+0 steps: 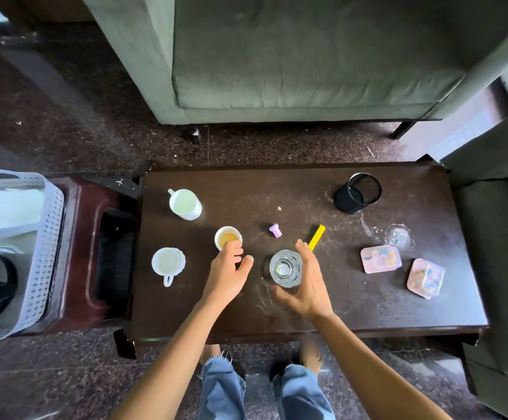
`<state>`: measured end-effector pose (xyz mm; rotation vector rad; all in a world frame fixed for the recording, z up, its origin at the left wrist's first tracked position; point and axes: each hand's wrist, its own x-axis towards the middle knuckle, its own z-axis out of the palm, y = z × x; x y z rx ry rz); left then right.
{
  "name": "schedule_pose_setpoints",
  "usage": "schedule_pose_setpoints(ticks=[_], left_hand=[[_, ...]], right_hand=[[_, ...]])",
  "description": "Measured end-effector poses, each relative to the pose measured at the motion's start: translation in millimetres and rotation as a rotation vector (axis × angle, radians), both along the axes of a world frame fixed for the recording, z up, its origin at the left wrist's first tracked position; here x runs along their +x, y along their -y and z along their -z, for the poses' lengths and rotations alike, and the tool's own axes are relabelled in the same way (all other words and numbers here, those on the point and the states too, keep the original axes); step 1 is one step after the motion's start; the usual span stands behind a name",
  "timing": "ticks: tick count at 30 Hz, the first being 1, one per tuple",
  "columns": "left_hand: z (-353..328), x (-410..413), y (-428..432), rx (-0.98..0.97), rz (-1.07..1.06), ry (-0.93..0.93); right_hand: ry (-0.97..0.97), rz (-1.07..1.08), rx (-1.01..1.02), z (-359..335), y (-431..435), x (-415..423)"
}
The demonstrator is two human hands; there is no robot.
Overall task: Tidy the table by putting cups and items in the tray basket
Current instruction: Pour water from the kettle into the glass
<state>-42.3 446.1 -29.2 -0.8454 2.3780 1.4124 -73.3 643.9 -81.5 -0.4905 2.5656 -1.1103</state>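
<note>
From the head view, the tidying looks barely started: two white mugs (185, 204), a small cup (228, 237), a clear glass (286, 268), a black mesh holder (358, 194), two pink boxes (380, 259), a purple cap (275, 230) and a yellow stick (316, 237) all sit on the desk (353, 307). The tray basket (39, 262) stands well apart on the left. The left hand (227, 275) is loosely open, fingertips at the small cup. The right hand (306, 286) is open, cupped around the glass, not clearly gripping.
</note>
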Motion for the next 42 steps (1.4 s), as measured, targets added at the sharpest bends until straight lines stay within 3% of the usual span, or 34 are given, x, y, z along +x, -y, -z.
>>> schedule_pose_setpoints(ticks=[5, 16, 26, 34, 38, 42], left_hand=[[-29, 5, 41, -0.032, -0.091, -0.059], [-98, 86, 177, -0.115, -0.359, -0.129], [-115, 196, 265, -0.077, -0.664, -0.108], [-107, 255, 303, -0.086, -0.788, -0.078], [-98, 276, 318, -0.069, -0.853, -0.061], [-92, 291, 329, -0.054, -0.878, -0.038]], right_hand=[[-0.168, -0.161, -0.03, -32, 45, -7], [-0.235, -0.397, -0.164, -122, 245, -3], [-0.084, -0.63, -0.197, -152, 392, 66], [0.131, -0.766, -0.14, -147, 473, 124], [0.209, -0.703, -0.155, -139, 503, 143], [0.241, -0.624, 0.006, -135, 525, 149]])
